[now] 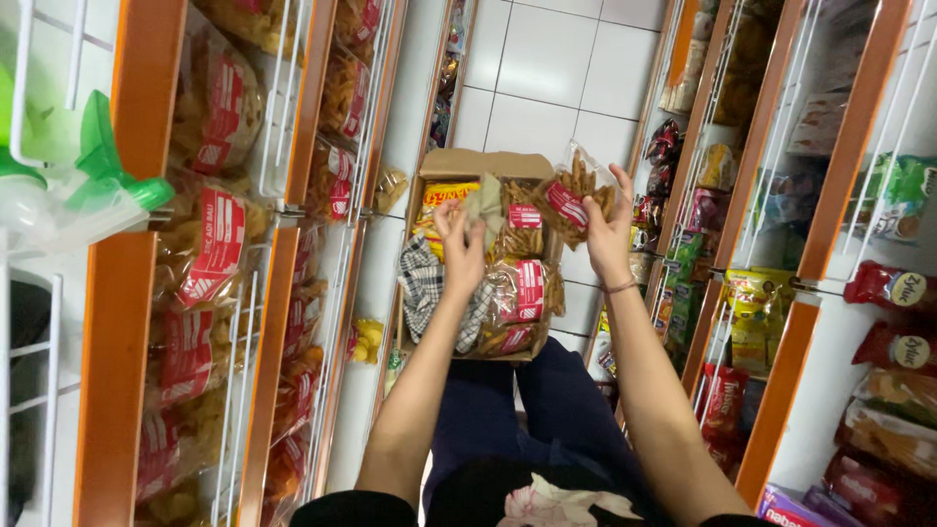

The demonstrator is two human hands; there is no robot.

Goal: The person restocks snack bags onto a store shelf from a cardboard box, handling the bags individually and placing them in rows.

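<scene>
A person is looking down at a cardboard box resting on their lap in a narrow shop aisle. The box is holding clear snack bags with red labels, a yellow packet and a checked cloth.

The right hand is gripping a snack bag of brown sticks, lifting it just above the box's right edge, fingers pinching the bag's side. The left hand is reaching into the middle of the box, fingers curled around a pale wrapper or cloth (what exactly it is pinching is hard to tell).

To the left of the box, orange-framed shelves with white wire fronts are carrying rows of similar red-labelled bags; to its right, another shelf rack is showing mixed packets.

Judging from the grip, holding the bag by its sealed edge rather than its middle would be kinder to the brittle sticks, and keeping the box level on the knees would be wise.
</scene>
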